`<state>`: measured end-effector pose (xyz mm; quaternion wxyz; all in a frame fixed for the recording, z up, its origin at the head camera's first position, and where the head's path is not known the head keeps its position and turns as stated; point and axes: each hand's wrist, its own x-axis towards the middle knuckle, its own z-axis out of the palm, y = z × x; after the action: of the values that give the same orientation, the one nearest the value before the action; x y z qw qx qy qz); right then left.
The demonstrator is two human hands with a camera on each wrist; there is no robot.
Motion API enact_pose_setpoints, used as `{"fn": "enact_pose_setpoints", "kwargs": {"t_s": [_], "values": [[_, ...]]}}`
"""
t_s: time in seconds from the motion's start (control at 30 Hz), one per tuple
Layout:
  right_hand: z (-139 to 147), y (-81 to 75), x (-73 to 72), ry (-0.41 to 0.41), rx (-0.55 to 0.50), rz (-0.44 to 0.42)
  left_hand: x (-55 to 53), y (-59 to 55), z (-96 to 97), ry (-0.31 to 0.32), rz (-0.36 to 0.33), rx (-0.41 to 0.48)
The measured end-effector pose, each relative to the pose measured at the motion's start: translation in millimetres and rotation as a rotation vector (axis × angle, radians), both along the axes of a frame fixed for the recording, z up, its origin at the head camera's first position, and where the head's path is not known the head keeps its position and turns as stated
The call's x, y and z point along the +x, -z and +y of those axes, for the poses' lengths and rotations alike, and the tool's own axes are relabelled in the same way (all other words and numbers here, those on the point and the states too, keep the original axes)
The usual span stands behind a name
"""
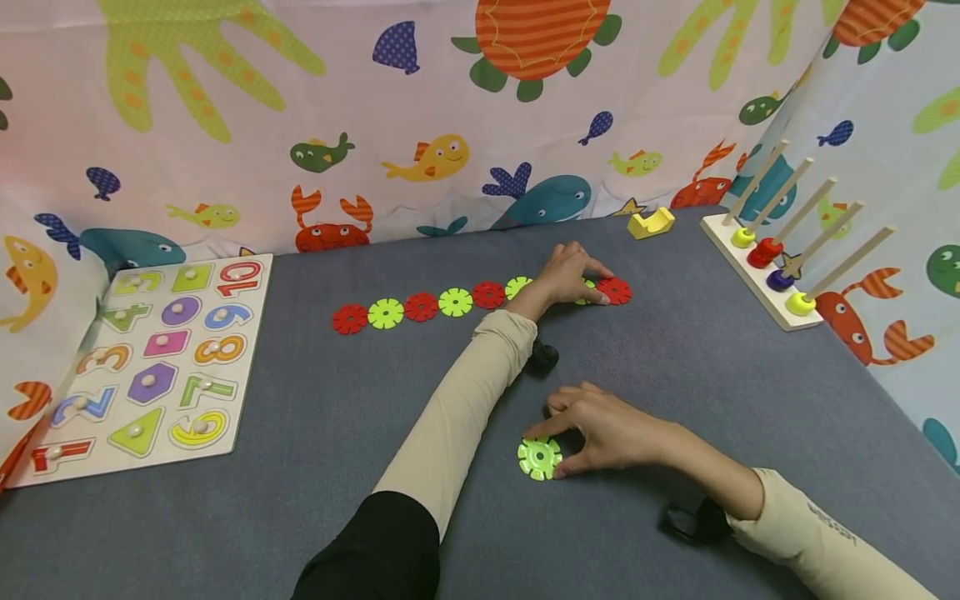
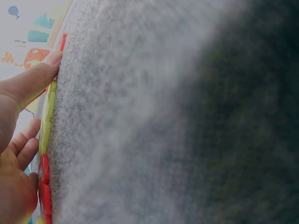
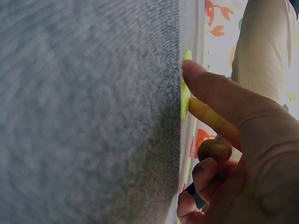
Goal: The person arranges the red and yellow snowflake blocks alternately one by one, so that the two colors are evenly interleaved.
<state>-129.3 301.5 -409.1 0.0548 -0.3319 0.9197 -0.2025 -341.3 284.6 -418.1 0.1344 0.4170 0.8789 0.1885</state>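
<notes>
A row of alternating red and yellow-green notched flower discs lies on the grey cloth, starting with a red disc (image 1: 350,318) at the left. Over the row's right end is my left hand (image 1: 562,273), whose thumb and index finger pinch the edge of the last red disc (image 1: 617,291). That hand partly hides a yellow-green disc (image 1: 588,290). Nearer to me, my right hand (image 1: 615,429) pinches a loose yellow-green disc (image 1: 539,457) by its edge, low over the cloth. The right wrist view has the same disc (image 3: 184,105) edge-on between thumb and finger.
A number-and-shape peg puzzle board (image 1: 251,350) lies at the left. At the right stands a peg stacker (image 1: 757,275) with beads on its pegs. A yellow curved block (image 1: 651,223) sits near the back. Printed fabric walls (image 1: 420,83) border the grey table (image 1: 322,517).
</notes>
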Motion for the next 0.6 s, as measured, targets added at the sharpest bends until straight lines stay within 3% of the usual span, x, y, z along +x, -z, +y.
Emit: {"fn": "enact_pose_setpoints", "kwargs": {"t_s": [0.2, 0.33, 0.43, 0.6], "values": [[13, -5.5, -1.1, 0.016, 0.000, 0.008, 0.1, -1.4, -0.7, 0.005, 0.009, 0.002], [49, -9.8, -9.5, 0.078, -0.055, 0.008, -0.4, -0.6, -0.9, 0.009, 0.007, 0.001], [88, -13.0, -19.6, 0.194, -0.079, 0.026, -1.1, 0.3, -0.9, 0.006, -0.007, 0.003], [146, -20.5, -40.6, 0.483, 0.015, 0.043, -1.1, 0.2, -0.7, 0.005, -0.021, 0.009]]}}
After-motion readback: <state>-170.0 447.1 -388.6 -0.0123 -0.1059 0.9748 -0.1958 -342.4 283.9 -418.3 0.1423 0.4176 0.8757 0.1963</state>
